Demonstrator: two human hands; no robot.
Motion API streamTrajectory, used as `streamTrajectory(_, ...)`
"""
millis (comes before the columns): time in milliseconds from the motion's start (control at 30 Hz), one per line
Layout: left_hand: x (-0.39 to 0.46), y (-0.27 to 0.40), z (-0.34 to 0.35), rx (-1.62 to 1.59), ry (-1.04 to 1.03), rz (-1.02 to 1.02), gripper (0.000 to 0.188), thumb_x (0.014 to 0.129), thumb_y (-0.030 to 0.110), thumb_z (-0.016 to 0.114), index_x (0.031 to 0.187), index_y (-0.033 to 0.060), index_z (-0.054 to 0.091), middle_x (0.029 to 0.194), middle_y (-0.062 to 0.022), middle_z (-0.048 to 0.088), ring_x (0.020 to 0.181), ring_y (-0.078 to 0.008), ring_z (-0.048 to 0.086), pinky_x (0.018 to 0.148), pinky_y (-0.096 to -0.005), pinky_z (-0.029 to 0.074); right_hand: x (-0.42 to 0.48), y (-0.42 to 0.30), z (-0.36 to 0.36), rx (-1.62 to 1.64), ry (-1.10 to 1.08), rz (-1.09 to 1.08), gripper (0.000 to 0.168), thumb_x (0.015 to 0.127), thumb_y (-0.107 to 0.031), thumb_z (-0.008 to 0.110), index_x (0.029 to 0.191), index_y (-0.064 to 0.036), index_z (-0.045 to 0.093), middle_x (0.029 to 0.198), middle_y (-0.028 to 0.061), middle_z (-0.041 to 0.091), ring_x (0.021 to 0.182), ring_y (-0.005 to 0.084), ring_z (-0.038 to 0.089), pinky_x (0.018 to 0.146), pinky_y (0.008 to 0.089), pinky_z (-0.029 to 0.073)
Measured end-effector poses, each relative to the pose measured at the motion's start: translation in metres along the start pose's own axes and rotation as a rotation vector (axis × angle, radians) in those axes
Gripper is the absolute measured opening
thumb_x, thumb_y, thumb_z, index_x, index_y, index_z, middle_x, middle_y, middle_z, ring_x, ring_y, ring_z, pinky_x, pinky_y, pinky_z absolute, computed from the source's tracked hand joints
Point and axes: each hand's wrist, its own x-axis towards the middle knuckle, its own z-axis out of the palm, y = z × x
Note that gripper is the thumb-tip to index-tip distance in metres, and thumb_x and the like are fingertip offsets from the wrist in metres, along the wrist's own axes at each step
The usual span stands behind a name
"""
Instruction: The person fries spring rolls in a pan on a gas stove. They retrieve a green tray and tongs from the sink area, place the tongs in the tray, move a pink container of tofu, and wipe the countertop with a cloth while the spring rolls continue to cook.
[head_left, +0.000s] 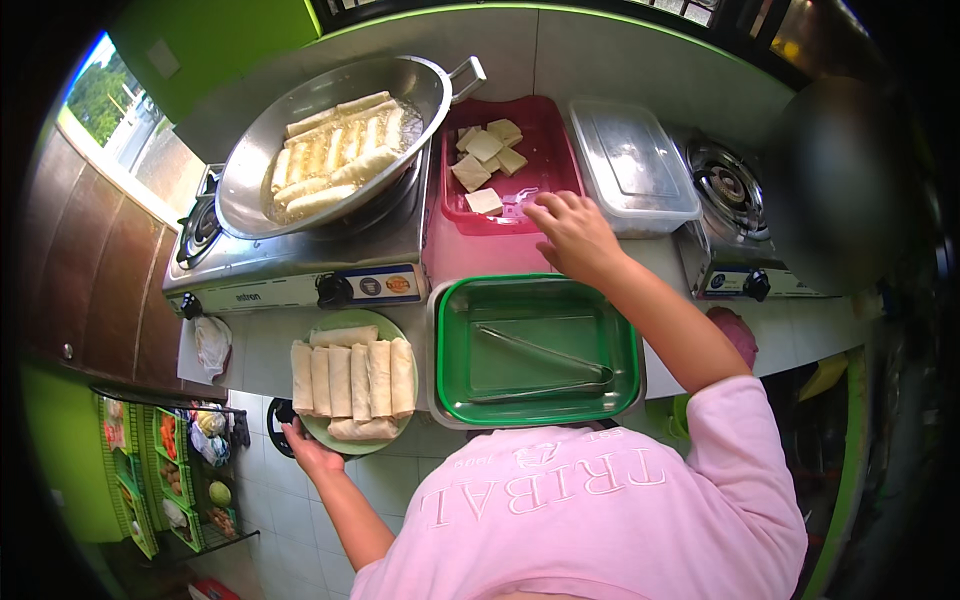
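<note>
My left hand (313, 450) supports the near edge of a green plate (388, 324) from below. Several uncooked spring rolls (339, 381) lie side by side on the plate, one across the top and one or two across the bottom. My right hand (574, 229) is above the near right corner of a red plastic basin (559, 139), with nothing visible in its loosely bent fingers. Several pale tofu pieces (487, 150) rest in the basin, one (484, 202) close to my fingertips. In a large metal wok (247, 180), several spring rolls (337, 154) fry in bubbling oil.
The wok stands on a gas stove (300, 281). Metal tongs (540, 356) lie in a green-rimmed tray (442, 352) close to my body. A lidded clear container (634, 161) stands right of the basin, before another gas burner (724, 187). A dark blurred object (832, 187) blocks the upper right.
</note>
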Motion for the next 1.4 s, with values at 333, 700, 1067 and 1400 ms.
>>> streamTrajectory(333, -0.037, -0.012, -0.024, 0.113, 0.114, 0.076, 0.072, 0.082, 0.056, 0.045, 0.134, 0.0085, 0.028, 0.135, -0.008, 0.031, 0.118, -0.0232, 0.034, 0.096, -0.0411, 0.027, 0.044, 0.037, 0.072, -0.025, -0.519, 0.026, 0.011, 0.073, -0.015, 0.055, 0.08, -0.01, 0.061, 0.083, 0.0086, 0.061, 0.081, 0.0278, 0.06, 0.066, 0.0395, 0.049)
streamTrajectory(700, -0.045, 0.005, -0.016, 0.302, 0.296, 0.441, 0.055, 0.086, 0.045, 0.047, 0.128, 0.0107, 0.038, 0.129, -0.004, 0.041, 0.114, -0.0183, 0.04, 0.091, -0.035, 0.028, 0.05, 0.027, -0.002, -0.143, -0.563, -0.066, 0.019, 0.073, -0.008, 0.054, 0.088, -0.013, 0.063, 0.089, 0.0041, 0.062, 0.088, 0.0237, 0.06, 0.068, 0.0356, 0.05)
streamTrajectory(1067, -0.098, 0.036, 0.078, 0.488, -0.383, 1.224, 0.03, 0.091, 0.022, 0.043, 0.107, -0.0028, 0.049, 0.109, -0.014, 0.05, 0.099, -0.0195, 0.049, 0.08, -0.0291, 0.04, -0.014, 0.002, -0.075, -0.109, -0.451, -0.244, 0.014, 0.067, -0.013, 0.057, 0.081, -0.014, 0.062, 0.083, -0.0028, 0.058, 0.082, 0.0167, 0.058, 0.065, 0.0288, 0.048)
streamTrajectory(1400, -0.153, -0.056, 0.208, 0.277, -1.163, -0.842, 0.083, 0.073, 0.065, 0.05, 0.128, 0.0058, 0.033, 0.125, -0.0139, 0.045, 0.111, -0.0291, 0.047, 0.09, -0.049, 0.041, -0.087, -0.03, -0.141, 0.096, -0.357, -0.236, 0.007, 0.065, -0.015, 0.054, 0.071, -0.013, 0.057, 0.072, -0.0019, 0.052, 0.073, 0.0161, 0.054, 0.059, 0.0292, 0.044)
